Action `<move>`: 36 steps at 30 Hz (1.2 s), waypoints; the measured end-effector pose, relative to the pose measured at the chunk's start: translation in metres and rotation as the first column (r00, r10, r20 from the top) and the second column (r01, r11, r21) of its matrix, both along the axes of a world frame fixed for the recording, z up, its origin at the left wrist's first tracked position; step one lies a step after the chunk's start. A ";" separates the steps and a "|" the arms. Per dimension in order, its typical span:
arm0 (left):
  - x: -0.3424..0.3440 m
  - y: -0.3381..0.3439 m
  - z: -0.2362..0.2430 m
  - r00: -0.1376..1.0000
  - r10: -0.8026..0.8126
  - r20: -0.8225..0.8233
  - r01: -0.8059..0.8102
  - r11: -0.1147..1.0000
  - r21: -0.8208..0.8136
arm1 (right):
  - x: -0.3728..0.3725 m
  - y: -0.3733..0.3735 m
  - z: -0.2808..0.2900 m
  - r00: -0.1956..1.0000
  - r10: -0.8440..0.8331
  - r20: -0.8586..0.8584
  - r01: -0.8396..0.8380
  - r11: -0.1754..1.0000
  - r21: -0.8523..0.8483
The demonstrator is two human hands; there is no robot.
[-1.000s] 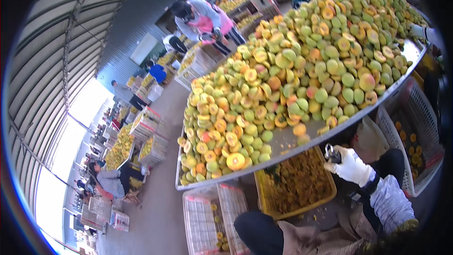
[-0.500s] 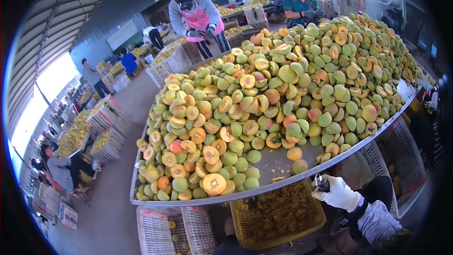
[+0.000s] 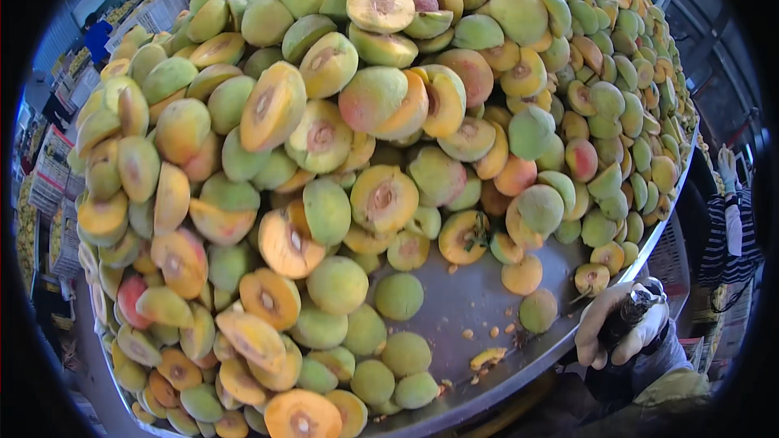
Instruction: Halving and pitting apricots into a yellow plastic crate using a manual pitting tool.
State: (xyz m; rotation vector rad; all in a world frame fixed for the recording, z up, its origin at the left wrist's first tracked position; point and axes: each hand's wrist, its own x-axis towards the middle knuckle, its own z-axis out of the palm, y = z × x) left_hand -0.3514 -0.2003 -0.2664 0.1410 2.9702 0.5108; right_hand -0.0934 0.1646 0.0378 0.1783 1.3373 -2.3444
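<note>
So the gloved right grip (image 3: 621, 326) is down at the lower right, fingers curled in and closed around a dark tool (image 3: 626, 314) with a shiny metal end. The tool sits just outside the near edge of the tabletop (image 3: 430, 304). Its long axis looks slanted, metal end toward the upper right of the view, though the fingers cover a good bit, so I can't tell its full shape.

Main thing in the way is the raised metal rim (image 3: 519, 385), running between the grip and the fruit. Just past it there's a lone green fruit (image 3: 538, 311) with an orange-ish fruit (image 3: 521, 274) touching it, plus a yellow scrap (image 3: 488, 358) nearby. Beyond that it's a massive pile of fruit (image 3: 373, 105), lots of halves, some cut side up. Far right, there's another person's striped clothing (image 3: 725, 231) and pale-gloved hand (image 3: 727, 169), well apart from the tool. Crates (image 3: 53, 154) way off left.
</note>
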 end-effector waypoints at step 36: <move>0.313 -0.167 0.108 0.998 0.053 0.045 -0.050 0.996 -0.071 | 0.112 -0.047 0.097 0.739 -0.493 -0.460 0.522 0.850 -0.071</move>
